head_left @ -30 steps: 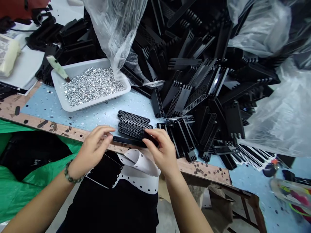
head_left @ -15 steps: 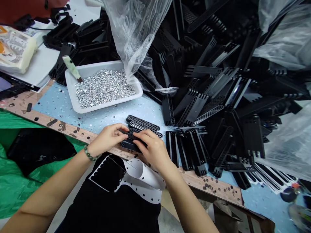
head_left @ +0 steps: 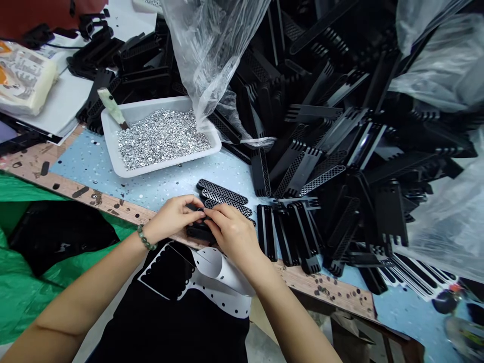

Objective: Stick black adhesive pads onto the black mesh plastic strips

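Note:
My left hand [head_left: 177,217], with a green bead bracelet on its wrist, is closed in a pinch at the table's front edge. My right hand [head_left: 232,229] meets it there, thumb and fingers pressed together. Between the fingertips of both hands is a small dark bit, too hidden to name. Just under them lies a black part [head_left: 200,232], largely covered by the hands. Behind the fingers several long black parts with a mesh pattern [head_left: 223,191] lie side by side. On my lap rests a curled white backing sheet [head_left: 230,277] with black dots and a black scalloped piece [head_left: 170,269].
A white tray [head_left: 162,168] full of small silvery metal pieces stands behind my hands, a brush [head_left: 111,106] leaning in it. To the right rises a big heap of black slotted parts [head_left: 310,166] under clear plastic [head_left: 223,55]. Black-striped sheets [head_left: 416,275] lie far right.
My hands have come closer together, the right fingertips moving slightly left to meet the left ones. The black part beneath is now more covered.

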Demonstrator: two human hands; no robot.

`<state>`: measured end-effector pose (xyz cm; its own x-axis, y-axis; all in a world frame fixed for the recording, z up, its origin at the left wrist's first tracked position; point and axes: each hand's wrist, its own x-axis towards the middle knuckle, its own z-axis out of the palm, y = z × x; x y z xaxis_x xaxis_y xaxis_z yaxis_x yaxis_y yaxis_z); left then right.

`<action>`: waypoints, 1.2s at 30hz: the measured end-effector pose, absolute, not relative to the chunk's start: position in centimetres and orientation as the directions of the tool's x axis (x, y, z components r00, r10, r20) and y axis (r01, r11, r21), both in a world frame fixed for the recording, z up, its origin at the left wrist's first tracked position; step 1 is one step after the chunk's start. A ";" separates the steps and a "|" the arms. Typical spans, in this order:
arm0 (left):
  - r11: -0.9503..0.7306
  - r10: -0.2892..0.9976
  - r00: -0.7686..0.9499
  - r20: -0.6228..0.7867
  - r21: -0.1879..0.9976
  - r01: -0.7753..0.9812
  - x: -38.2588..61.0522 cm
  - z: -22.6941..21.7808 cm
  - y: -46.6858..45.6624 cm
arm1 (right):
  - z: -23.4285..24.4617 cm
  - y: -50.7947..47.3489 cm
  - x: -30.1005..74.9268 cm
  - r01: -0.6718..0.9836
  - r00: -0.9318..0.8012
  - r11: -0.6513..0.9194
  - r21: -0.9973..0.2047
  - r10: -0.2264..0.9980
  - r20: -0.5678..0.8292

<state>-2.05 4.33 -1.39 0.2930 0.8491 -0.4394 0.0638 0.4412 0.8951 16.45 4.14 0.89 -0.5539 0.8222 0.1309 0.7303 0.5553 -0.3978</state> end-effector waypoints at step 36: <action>0.132 0.946 0.250 -0.206 0.950 0.284 -1.4 -1.4 3.0 | 1.9 3.2 21.1 0.737 -0.290 0.173 -0.653 0.954 -0.074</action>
<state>-1.39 3.05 -1.39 0.2497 0.9461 -0.2063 0.2841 0.1321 0.9497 21.09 3.15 1.90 -0.2898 0.9542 -0.0741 0.7375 0.1733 -0.6528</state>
